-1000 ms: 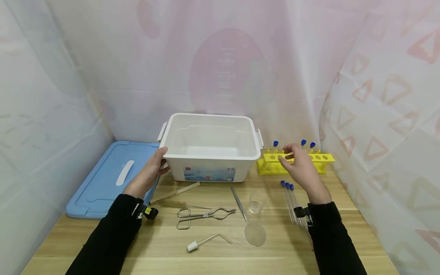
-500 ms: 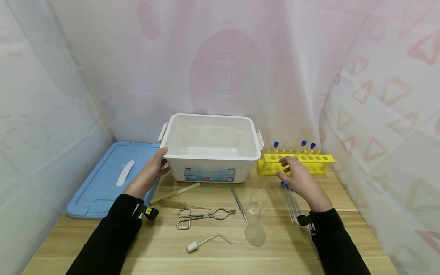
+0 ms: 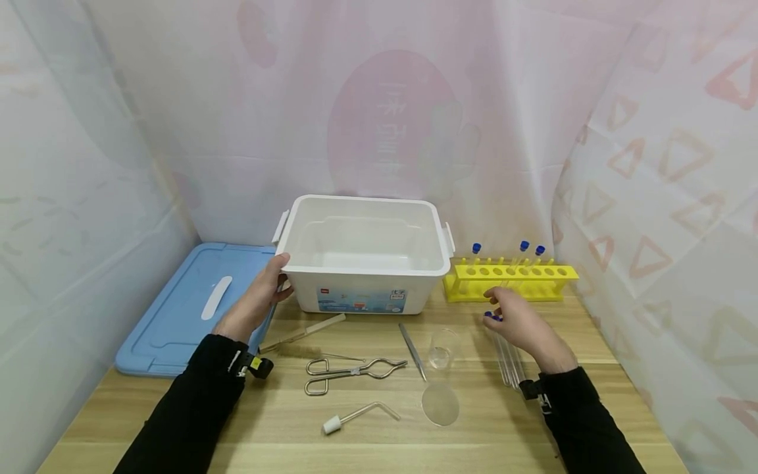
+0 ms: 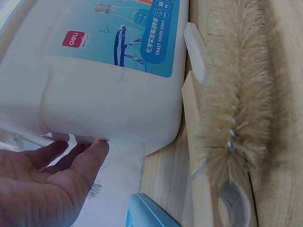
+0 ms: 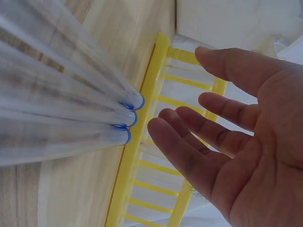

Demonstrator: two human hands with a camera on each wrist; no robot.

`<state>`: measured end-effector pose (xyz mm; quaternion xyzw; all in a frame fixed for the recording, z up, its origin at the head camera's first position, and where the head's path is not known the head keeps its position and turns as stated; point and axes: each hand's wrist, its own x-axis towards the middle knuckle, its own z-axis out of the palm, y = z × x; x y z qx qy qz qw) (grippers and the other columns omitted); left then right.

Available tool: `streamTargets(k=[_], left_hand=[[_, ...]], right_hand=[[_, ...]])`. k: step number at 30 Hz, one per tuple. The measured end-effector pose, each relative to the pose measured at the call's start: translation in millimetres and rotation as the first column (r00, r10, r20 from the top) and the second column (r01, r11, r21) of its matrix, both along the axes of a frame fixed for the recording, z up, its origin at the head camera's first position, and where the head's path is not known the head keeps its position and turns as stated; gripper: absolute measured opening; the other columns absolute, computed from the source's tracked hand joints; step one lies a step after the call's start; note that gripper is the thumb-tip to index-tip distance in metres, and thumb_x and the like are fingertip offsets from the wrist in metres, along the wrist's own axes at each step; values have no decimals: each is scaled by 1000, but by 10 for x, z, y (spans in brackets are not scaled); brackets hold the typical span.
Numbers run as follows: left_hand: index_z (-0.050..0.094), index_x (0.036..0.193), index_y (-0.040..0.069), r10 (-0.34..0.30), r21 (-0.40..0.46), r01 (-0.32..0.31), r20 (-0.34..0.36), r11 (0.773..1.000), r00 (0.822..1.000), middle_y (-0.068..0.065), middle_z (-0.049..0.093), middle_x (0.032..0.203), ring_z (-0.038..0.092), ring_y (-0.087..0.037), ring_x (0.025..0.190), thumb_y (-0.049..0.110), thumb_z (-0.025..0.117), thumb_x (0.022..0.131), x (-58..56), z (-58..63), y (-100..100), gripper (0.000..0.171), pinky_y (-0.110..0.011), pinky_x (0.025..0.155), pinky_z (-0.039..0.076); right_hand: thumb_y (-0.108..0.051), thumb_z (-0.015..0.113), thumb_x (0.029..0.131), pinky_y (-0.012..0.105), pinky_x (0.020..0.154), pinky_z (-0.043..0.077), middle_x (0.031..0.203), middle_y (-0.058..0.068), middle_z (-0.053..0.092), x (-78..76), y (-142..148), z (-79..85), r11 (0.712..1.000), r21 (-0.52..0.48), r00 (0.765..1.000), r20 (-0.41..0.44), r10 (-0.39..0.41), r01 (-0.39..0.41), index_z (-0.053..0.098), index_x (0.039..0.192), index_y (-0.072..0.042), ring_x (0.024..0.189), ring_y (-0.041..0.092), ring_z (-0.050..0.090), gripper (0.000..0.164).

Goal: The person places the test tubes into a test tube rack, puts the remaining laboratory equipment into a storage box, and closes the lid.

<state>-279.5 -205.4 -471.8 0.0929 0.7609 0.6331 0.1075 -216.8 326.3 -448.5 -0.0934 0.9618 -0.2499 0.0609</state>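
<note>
A white plastic storage box [image 3: 364,289] with a blue label stands at the back middle. My left hand [image 3: 260,293] grips its front left corner, the fingertips [image 4: 97,146] tucked up under the rim. Several clear test tubes [image 3: 508,359] with blue caps lie side by side on the table at the right. Over their capped ends hovers my right hand [image 3: 524,322], fingers loosely bent, with nothing between thumb and fingers [image 5: 175,146]. Just behind it is a yellow test tube rack [image 3: 512,273] carrying 3 blue-capped tubes upright.
A blue lid [image 3: 177,316] lies left of the box. In front are a bristle brush [image 4: 236,85], metal crucible tongs [image 3: 352,370], tweezers [image 3: 411,352], a small glass beaker [image 3: 443,349], a clear round disc [image 3: 440,403] and a bent glass tube with a white stopper [image 3: 333,424].
My right hand has come down and toward me, from in front of the rack to over the caps of the lying test tubes. The left hand and the box have stayed put.
</note>
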Motion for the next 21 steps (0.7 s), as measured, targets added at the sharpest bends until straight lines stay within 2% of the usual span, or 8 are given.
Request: streamTargets(k=[6, 10, 21], left_hand=[[7, 191, 19, -2, -1, 2, -3, 1000, 1000, -23, 7, 198, 7, -51, 186, 70, 28, 122, -1, -8, -12, 88, -72, 153, 23], [7, 192, 20, -5, 0, 5, -4, 1000, 1000, -23, 7, 198, 7, -51, 186, 70, 28, 123, 5, -4, -5, 88, -71, 153, 23], [6, 191, 19, 6, 6, -6, -7, 1000, 1000, -24, 7, 197, 7, -52, 186, 68, 28, 122, 10, 8, 7, 88, -74, 152, 22]], right_hand=[[-9, 83, 109, 62, 105, 73, 146, 39, 69, -4, -8, -56, 1000, 15, 1000, 23, -2, 1, 58, 155, 17, 121, 47, 78, 59], [-10, 83, 109, 61, 105, 73, 145, 37, 70, -12, -13, -95, 1000, 22, 999, 44, -8, 7, 57, 157, 16, 124, 48, 77, 60], [-6, 81, 108, 66, 112, 69, 147, 37, 70, 12, -49, -130, 1000, 10, 996, 93, -11, 10, 55, 161, 14, 133, 51, 73, 63]])
